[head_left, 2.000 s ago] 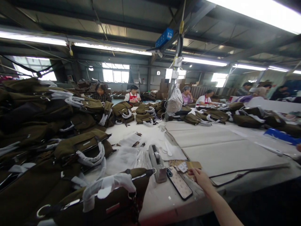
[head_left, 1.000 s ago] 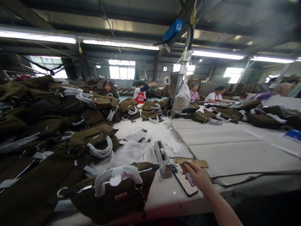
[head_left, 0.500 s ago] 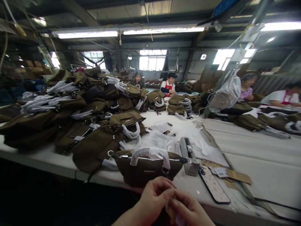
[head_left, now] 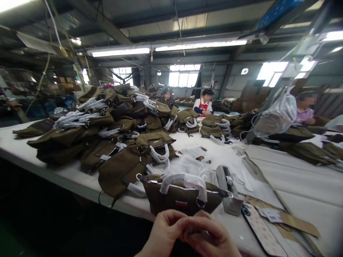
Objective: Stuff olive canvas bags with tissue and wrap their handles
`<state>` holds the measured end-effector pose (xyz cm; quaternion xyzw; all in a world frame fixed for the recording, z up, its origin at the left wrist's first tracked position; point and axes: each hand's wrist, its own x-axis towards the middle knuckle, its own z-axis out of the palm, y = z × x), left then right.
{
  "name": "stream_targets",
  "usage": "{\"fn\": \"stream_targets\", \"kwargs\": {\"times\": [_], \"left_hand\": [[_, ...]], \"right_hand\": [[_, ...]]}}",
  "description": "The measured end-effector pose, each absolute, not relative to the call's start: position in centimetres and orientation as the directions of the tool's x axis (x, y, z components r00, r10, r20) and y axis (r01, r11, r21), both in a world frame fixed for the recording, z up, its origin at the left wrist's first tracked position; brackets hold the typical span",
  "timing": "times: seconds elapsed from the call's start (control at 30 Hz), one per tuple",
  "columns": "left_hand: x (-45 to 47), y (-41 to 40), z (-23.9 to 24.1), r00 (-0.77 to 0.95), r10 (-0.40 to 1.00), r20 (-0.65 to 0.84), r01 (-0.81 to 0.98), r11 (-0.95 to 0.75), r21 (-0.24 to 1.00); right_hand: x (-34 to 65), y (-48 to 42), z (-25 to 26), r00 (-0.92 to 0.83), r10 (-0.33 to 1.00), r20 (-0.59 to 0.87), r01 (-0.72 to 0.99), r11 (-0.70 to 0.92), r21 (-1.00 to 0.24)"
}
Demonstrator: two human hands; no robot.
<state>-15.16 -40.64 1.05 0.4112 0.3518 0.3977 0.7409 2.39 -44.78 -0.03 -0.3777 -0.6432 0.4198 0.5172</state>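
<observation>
Our left hand [head_left: 164, 232] and right hand [head_left: 213, 233] touch; we can't tell what they pinch. The bag [head_left: 171, 202] just past them on the table [head_left: 232, 230] looks soft; we'd grab its wrapped handle [head_left: 198, 183]

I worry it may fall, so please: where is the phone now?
In the head view, the phone lies at lower right on the table, right of the tape dispenser and the right hand.

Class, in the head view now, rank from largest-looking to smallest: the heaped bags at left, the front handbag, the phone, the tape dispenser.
1. Heaped bags
2. Front handbag
3. Phone and tape dispenser: unranked; they look alike, and the picture's edge cuts off the phone.
</observation>
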Motion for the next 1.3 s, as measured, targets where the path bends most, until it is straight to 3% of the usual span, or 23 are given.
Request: {"fn": "stream_targets", "kwargs": {"times": [0.13, 0.33, 0.47, 0.7, 0.93, 1.0, 1.17, 1.3], "left_hand": [[-15.3, -40.7, 0.0, 0.375, 0.888, -0.268, -0.3, 0.39, 0.871], [-15.3, -41.1, 0.1, 0.366, 0.871, -0.328, -0.312, 0.447, 0.838], [-16.4, -40.2, 0.6, 0.257, 0.926, -0.276, -0.401, 0.362, 0.842], [-17.5, -39.3, 1.5, 0.231, 0.919, -0.32, -0.54, 0.394, 0.743], [-17.5, -39.7, 2.2, 0.296, 0.909, -0.292, -0.574, 0.414, 0.706], [-17.5, -39.7, 2.2, 0.345, 0.896, -0.281, -0.596, 0.44, 0.671], [-17.3, -39.9, 1.9, 0.458, 0.86, -0.225, -0.668, 0.5, 0.551], [-16.9, -39.9, 1.1, 0.465, 0.853, -0.236, -0.659, 0.511, 0.551]], "right_hand": [[1.9, -44.1, -0.1, -0.281, 0.872, 0.4, 0.165, 0.455, -0.875], [1.3, -44.3, 0.1, -0.187, 0.911, 0.367, 0.337, 0.41, -0.848], [1.4, -44.3, 0.9, -0.166, 0.902, 0.399, 0.384, 0.432, -0.816], [0.9, -44.1, -0.2, -0.014, 0.958, 0.285, 0.338, 0.273, -0.901], [0.8, -44.3, -1.0, 0.021, 0.971, 0.239, 0.486, 0.199, -0.851], [0.4, -44.3, -1.0, 0.004, 0.981, 0.195, 0.452, 0.172, -0.875], [-0.8, -44.4, -1.6, -0.127, 0.991, 0.047, 0.145, 0.065, -0.987], [-1.1, -44.5, -2.6, -0.055, 0.998, 0.006, 0.023, 0.007, -1.0]]}}
